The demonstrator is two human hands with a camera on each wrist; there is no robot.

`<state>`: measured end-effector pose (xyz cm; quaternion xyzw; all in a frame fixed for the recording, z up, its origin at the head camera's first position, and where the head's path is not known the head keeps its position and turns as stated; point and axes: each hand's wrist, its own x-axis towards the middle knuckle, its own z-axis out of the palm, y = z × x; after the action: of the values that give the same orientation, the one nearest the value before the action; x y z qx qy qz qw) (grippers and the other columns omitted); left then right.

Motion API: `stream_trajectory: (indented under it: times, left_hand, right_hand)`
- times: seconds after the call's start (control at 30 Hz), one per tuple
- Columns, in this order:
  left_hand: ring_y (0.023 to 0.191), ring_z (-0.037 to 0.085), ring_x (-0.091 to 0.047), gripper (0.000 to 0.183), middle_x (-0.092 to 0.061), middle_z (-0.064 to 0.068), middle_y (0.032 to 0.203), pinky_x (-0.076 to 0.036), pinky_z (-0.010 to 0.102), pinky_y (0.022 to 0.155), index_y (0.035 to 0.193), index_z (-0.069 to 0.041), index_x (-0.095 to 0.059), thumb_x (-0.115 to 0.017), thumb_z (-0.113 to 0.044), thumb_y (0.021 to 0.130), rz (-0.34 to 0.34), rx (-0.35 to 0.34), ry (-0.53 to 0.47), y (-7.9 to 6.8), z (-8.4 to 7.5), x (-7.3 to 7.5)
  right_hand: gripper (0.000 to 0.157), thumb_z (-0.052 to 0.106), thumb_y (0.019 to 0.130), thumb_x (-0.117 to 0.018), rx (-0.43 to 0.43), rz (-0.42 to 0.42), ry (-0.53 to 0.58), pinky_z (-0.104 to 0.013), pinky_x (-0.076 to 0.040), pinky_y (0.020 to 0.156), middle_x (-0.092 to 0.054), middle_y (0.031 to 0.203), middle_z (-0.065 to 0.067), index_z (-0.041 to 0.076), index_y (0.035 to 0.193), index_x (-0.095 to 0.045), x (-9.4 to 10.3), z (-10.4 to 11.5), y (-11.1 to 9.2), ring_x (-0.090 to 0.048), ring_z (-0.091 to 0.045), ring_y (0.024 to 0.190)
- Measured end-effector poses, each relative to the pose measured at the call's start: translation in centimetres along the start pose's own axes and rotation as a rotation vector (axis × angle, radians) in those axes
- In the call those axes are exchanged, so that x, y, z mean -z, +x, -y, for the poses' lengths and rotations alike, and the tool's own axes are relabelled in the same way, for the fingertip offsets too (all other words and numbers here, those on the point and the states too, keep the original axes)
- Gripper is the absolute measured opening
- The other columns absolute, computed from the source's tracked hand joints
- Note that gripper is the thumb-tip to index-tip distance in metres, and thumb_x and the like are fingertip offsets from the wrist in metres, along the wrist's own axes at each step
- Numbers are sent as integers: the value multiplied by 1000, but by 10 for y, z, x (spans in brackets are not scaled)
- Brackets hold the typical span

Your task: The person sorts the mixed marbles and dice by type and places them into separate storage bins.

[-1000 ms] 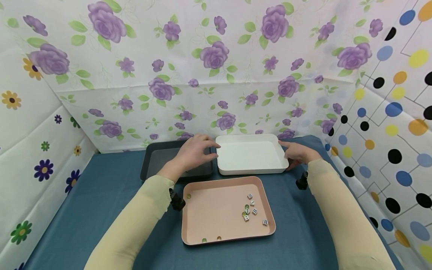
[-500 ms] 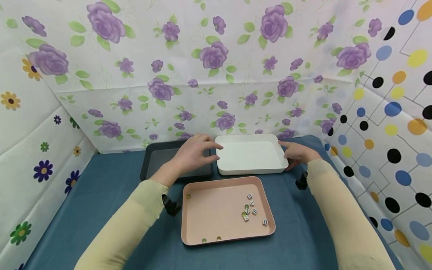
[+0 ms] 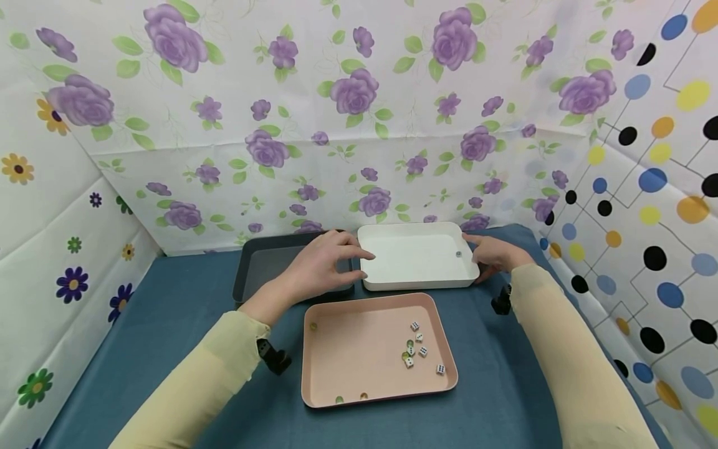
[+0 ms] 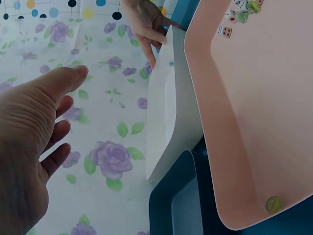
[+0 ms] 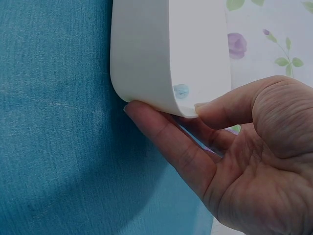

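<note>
I judge that I am at the step of steadying the white tray (image 3: 412, 252), where a small bluish marble (image 3: 459, 254) lies near the right end; the next move seems to call for keeping that end level so the marble doesn't roll. My right hand (image 3: 498, 254) pinches that end, thumb on the rim and a finger against the outside underneath; I cannot tell whether it is raised. My left hand (image 3: 321, 265) grips nothing: thumb and forefinger stand spread, near the tray's left edge but apart from it. The pink tray (image 3: 359, 358), with dice (image 3: 423, 352), sits just in front.
</note>
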<state>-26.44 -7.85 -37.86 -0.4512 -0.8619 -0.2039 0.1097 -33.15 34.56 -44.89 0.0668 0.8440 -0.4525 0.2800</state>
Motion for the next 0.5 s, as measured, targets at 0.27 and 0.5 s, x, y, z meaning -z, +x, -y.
stream_trajectory:
  times: [0.27,0.5]
  left_hand:
    - [102,15,-55,33,-63,-6,116,-47,38,86,124,-27,-76,-80,-29,92,7,-39,-32,-9,-11,5]
    - [100,13,-53,34,-63,-6,114,-46,36,84,123,-27,-76,-82,-31,90,14,-59,-39,-17,-19,7]
  right_hand:
    - [89,-9,98,-43,4,8,20,-49,-59,80,3,166,-30,26,165,3,0,1,-1,-68,-39,104]
    - [88,-10,99,-43,7,9,13,-50,-59,82,5,166,-30,25,165,3,-1,2,-5,-69,-36,101]
